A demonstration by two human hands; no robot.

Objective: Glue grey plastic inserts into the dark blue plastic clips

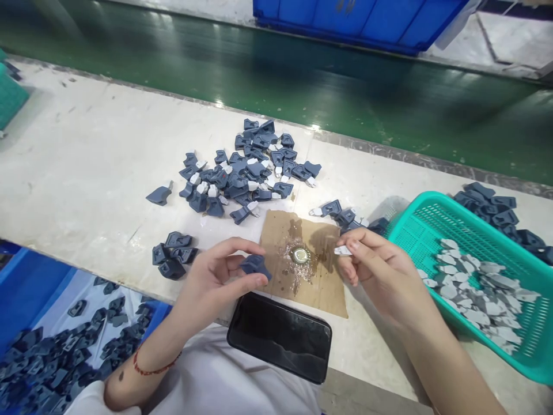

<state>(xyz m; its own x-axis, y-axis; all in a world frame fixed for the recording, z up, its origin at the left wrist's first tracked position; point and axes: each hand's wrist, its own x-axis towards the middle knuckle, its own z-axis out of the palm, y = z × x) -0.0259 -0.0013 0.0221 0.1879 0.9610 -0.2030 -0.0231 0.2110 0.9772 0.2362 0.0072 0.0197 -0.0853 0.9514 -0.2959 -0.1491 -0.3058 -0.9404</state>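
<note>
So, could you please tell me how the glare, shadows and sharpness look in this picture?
Head view: bright reflections spot the green strip, and glints speckle the cardboard; head view again: a shadow falls on the table beside the right hand; same head view: the left hand and its blue-grey piece look fairly sharp, without obvious motion blur.

"What is carried by the long white tabletop?"
"A stained rectangular sheet of brown cardboard is laid near its front edge."
"And around that cardboard?"
"Behind and leftward, a loose heap of blue-grey, white-tipped plastic parts is spread; directly left, a small cluster of dark angular plastic parts is gathered; rightward, a perforated green plastic basket is set."
</note>
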